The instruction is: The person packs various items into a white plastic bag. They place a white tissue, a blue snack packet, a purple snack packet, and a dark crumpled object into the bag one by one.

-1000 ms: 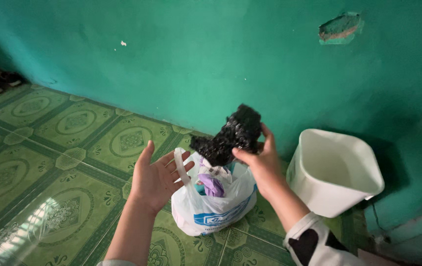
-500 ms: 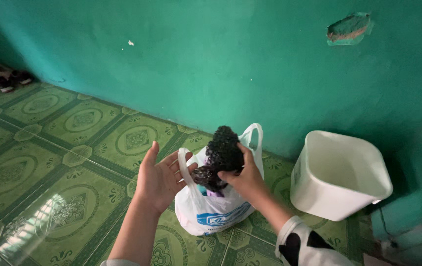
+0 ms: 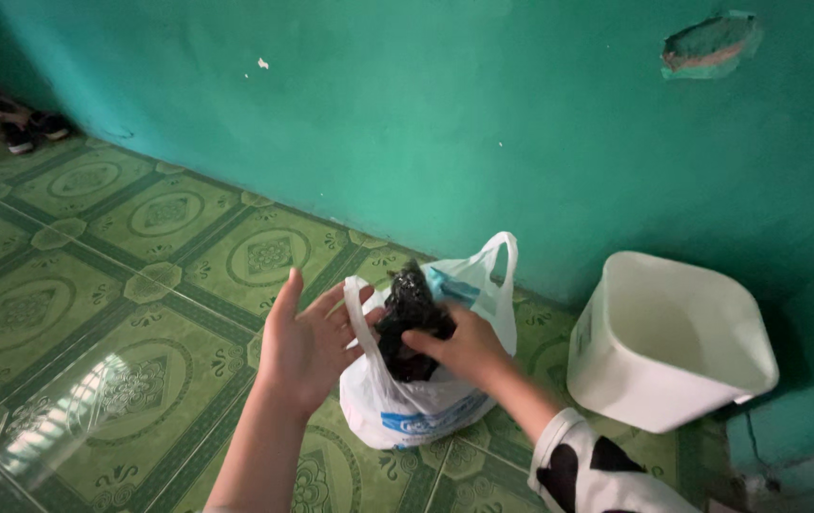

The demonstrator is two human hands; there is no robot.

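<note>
At about ten o'clock, far off by the wall, a dark heap that may be shoes (image 3: 8, 128) lies on the green patterned floor tiles (image 3: 93, 313). The left hand (image 3: 307, 347) is spread flat, fingers apart, palm toward the white plastic bag (image 3: 426, 408) just beside it. The right hand (image 3: 464, 347) has its fingers clamped on a crumpled black bag (image 3: 407, 318), pressed into the white bag's mouth. At three o'clock stands a white plastic bin (image 3: 663, 351) against the teal wall (image 3: 473, 123).
</note>
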